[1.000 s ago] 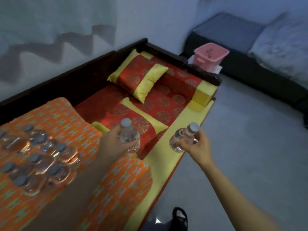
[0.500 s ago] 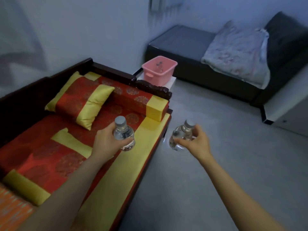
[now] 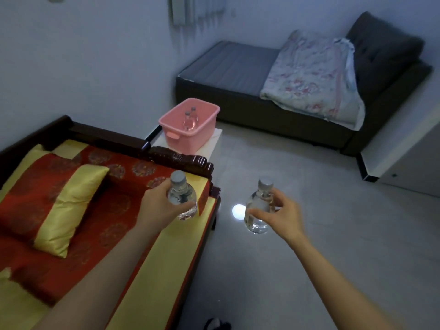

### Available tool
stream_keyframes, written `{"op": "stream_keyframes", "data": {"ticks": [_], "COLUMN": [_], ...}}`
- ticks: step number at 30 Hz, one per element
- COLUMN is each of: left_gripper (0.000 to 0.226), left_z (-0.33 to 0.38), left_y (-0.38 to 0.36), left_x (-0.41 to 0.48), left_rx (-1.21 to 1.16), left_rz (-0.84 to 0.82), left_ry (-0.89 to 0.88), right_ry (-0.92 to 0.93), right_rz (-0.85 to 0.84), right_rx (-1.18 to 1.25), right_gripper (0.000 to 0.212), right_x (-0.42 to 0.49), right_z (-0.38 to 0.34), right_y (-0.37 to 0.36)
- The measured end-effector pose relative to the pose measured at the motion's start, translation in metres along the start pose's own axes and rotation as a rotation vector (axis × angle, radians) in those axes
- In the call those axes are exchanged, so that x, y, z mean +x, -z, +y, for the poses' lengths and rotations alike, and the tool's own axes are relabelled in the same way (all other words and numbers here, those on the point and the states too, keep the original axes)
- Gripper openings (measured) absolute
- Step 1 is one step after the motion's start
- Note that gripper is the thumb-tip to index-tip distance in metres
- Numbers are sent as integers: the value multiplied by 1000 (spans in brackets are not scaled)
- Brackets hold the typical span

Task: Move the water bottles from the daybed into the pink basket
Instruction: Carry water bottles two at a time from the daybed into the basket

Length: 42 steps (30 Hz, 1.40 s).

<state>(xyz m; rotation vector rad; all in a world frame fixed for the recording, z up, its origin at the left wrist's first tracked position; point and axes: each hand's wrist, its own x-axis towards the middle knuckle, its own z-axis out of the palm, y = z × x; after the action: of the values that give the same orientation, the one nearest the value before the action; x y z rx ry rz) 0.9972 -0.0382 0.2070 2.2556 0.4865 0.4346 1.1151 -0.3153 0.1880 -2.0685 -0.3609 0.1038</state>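
A grey tiled floor point(image 3: 309, 246) is lying between the daybed point(image 3: 152, 258) and a dark sofa point(image 3: 238, 110) at the far wall.

**Task items.** The pink basket point(image 3: 190, 136) is standing on a small white table point(image 3: 212, 144), just beyond the daybed's carved wooden end rail point(image 3: 181, 160). Two stored bottles point(image 3: 189, 120) are standing upright inside it.

**Hands.**
- The left hand point(image 3: 158, 206) is gripping the left-hand bottle point(image 3: 182, 198), with the fingers curling round its body. It is holding the bottle upright over the daybed's far corner.
- The right hand point(image 3: 281, 215) is gripping the right-hand bottle point(image 3: 258, 210) in the same way, over the floor beside the daybed.
- Both carried bottles are clear and grey-capped, and both are well apart from the basket.

**Step in hand.** This appears to be the carrying stage, with a second pair of bottles travelling toward the basket.

**Next move.**
1. Close the gap to the table.
2. Bring each bottle over the open rim.
3. Lower it into the free space beside the stored bottles.
4. Release only once the base is inside, to avoid toppling the bottles already there.

**Surroundings.** A red-and-gold pillow point(image 3: 64, 201) is lying on the daybed's red cover. A floral blanket point(image 3: 314, 77) is lying over the sofa. A bright light reflection point(image 3: 238, 210) is showing on the floor between the two hands.
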Motion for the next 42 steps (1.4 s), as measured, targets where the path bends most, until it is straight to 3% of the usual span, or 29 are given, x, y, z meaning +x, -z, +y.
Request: {"op": "stream_keyframes", "data": {"ticks": [6,12,20,23,32,42], "left_gripper": [44,49,49,53,48,43], "left_z": [25,34,33,24,-31,-97], "left_y": [-45,-88,-143,-154,-145,-155], "left_x": [140,274,436,471,572,688], "left_rx": [-5,-7,-18,-37,35,-54], "left_rz": [-42,32,164,203,333,503], "left_ry": [-19,13,249,337,516,634], "right_ry": [-18,-8,14,17,44,100], "right_rz": [12,12,-165,-215,-442,-645], "right_rx": [24,0,-84,-105,-54,-42], "right_gripper": [53,45,60,65,43,47], "right_x": [133,281,509,574,717,863], "right_z": [4,21,27,26,17,-17], "right_y": [29,52,34,17,-78,-199]}}
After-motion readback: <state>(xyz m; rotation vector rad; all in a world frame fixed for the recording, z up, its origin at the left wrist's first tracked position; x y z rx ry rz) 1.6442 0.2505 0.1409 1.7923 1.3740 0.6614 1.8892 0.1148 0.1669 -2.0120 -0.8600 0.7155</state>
